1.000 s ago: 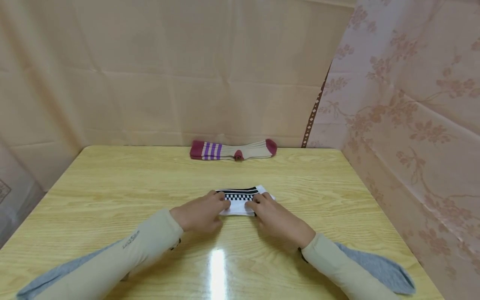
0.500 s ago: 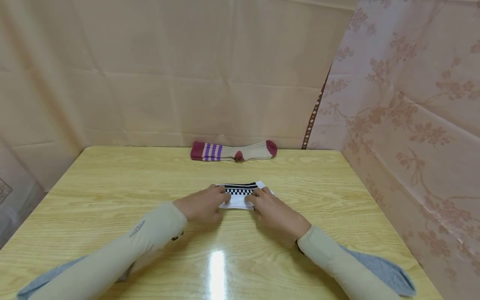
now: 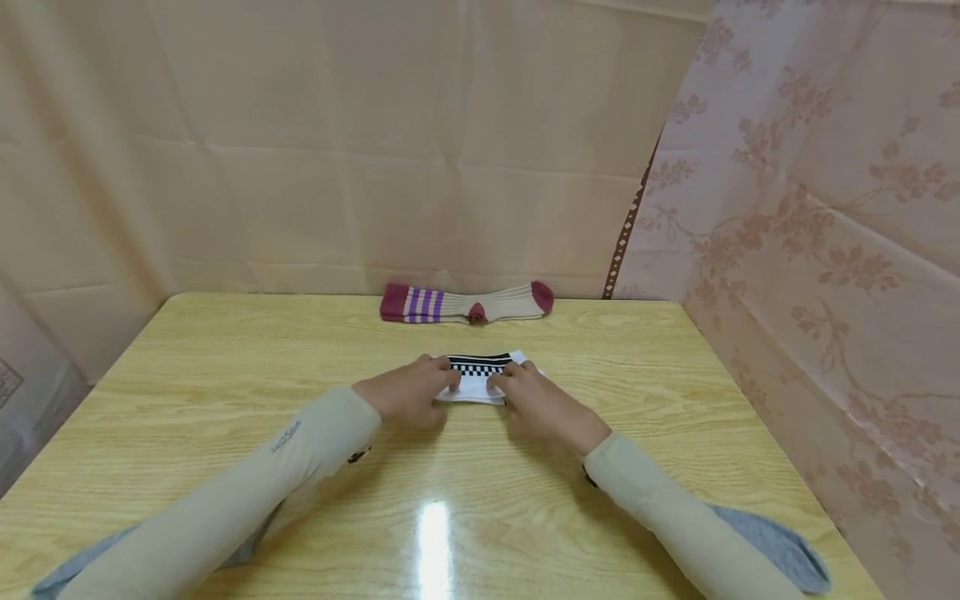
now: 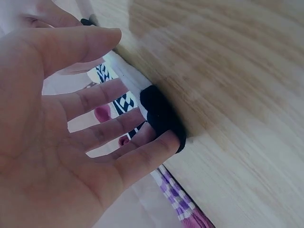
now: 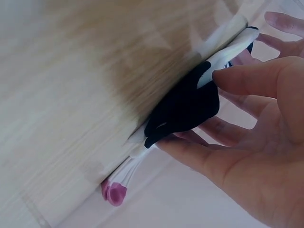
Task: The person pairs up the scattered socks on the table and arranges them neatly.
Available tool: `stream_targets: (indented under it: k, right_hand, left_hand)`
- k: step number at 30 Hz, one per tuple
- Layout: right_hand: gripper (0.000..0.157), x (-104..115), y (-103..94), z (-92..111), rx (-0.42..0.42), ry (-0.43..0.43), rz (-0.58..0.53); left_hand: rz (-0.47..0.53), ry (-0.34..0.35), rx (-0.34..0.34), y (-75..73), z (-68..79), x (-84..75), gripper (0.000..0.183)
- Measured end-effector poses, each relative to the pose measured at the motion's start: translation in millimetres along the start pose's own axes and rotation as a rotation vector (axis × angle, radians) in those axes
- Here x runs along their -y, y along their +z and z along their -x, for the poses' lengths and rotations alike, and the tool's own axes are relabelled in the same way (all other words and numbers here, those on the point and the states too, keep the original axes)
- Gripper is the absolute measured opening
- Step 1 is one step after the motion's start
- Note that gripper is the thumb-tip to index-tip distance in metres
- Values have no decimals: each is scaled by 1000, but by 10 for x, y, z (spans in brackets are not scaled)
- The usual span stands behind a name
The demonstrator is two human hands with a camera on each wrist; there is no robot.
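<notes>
A white pair of socks [image 3: 474,388] with black stripes and a checkered band lies flat mid-table, black parts showing in the left wrist view [image 4: 161,116] and right wrist view [image 5: 187,102]. My left hand [image 3: 411,390] rests its extended fingertips on the left end; its thumb stands apart from the other fingers. At the right end, my right hand [image 3: 546,407] spreads its fingers over the fabric, with the thumb touching the near side. The fingers cover both ends of the socks in the head view.
Beige ribbed socks [image 3: 467,303] with maroon ends and purple stripes lie along the table's back edge. Grey fabric [image 3: 776,546] lies by the right forearm, and more grey fabric [image 3: 90,557] shows by the left. A beige curtain [image 3: 390,150] hangs behind the wooden table [image 3: 300,333].
Both hands have slid the checkered socks forward across the table, toward the maroon-ended socks at the back. Those back socks have stayed in place.
</notes>
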State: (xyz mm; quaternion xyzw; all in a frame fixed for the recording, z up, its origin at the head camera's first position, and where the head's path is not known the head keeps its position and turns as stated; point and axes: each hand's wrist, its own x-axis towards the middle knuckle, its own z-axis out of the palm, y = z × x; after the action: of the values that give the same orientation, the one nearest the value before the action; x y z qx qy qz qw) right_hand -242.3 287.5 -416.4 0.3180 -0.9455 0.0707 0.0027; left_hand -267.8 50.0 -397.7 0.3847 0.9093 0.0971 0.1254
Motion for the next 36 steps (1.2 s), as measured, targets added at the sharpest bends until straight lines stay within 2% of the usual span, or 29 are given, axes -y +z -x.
stream_targets:
  k: [5,18,24,30,36]
  right_hand:
    - [33,-63,-20,-102,15,20,-7]
    - [34,-231,-18,-430,31,78,-32]
    - [35,-335,8,-549,11,78,-31]
    - [35,-407,28,-634,-7,75,-37]
    - [34,-442,24,-702,8,115,-48]
  left_hand:
    - [-6,-7,-5,-25,-81,72,31]
    - [2,-78,8,-143,-300,242,34]
    - [-15,-72,-18,-183,-373,288,34]
    - [-33,-70,-40,-155,-472,374,37]
    - [-33,-73,-42,-178,-480,407,43]
